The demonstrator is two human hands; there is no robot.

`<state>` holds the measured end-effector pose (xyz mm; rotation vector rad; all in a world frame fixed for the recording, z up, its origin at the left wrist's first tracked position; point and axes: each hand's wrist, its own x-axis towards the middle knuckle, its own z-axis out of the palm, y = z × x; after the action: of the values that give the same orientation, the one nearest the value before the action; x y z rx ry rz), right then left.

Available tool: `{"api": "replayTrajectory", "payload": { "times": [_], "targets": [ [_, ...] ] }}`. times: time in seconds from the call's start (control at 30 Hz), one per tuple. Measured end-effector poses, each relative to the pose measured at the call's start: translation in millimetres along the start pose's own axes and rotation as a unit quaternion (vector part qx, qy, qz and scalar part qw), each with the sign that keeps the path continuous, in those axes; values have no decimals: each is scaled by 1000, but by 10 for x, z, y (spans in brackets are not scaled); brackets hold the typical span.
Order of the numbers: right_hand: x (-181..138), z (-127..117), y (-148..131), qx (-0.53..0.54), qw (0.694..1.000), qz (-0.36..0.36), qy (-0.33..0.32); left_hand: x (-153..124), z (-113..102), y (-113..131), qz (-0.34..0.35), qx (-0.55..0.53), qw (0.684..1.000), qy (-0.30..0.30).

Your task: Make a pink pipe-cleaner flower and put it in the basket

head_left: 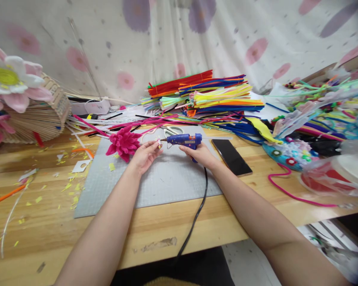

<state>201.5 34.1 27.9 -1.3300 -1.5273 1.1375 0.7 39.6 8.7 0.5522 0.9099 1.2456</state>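
My right hand [201, 153] is wrapped round the handle of a blue glue gun [180, 140], its nozzle pointing left. A black cord hangs from the handle over the table's front edge. Between the fingertips of my left hand [145, 155] is a small white piece with pink and yellow bits [158, 142], right at the nozzle; its exact kind is too small to tell. Just left of that hand a magenta pipe-cleaner flower [124, 143] lies at the edge of the grey cutting mat [167, 186]. White-handled scissors [173, 130] rest behind the glue gun.
Bundles of coloured pipe cleaners [220, 95] are piled at the back. A black phone [232, 156] lies right of the mat. A stick-built basket [35, 115] with large flowers stands left, near yellow scraps [67, 186]. A plastic-wrapped red and white container [337, 172] sits right.
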Motion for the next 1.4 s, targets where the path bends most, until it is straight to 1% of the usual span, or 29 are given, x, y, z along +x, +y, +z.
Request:
{"api": "replayTrajectory", "payload": {
  "times": [0.2,0.4,0.5,0.67,0.93,1.17,1.3,1.4],
  "targets": [
    [3,-15,17,-7,1000,5,-23,-3,3,6,0,-6,1000,11],
    [3,-7,9,-23,1000,4,-13,-9,15,8,-3,-10,1000,1],
    [9,-28,0,-43,999,18,-12,-14,18,13,-7,-16,1000,-3],
    [-3,-39,-7,-34,998,33,-30,-19,26,17,-7,-20,1000,5],
    [-1,-28,-8,-53,998,10,-21,-11,20,3,-1,-13,1000,-5],
    [11,-36,19,-45,998,16,-34,-12,22,11,-4,-24,1000,5],
    [-5,-25,-12,-52,998,27,-29,-15,21,10,-4,-20,1000,0],
    [-10,-21,-24,-43,998,19,-36,-13,18,10,-4,-19,1000,-4]
  ]
}}
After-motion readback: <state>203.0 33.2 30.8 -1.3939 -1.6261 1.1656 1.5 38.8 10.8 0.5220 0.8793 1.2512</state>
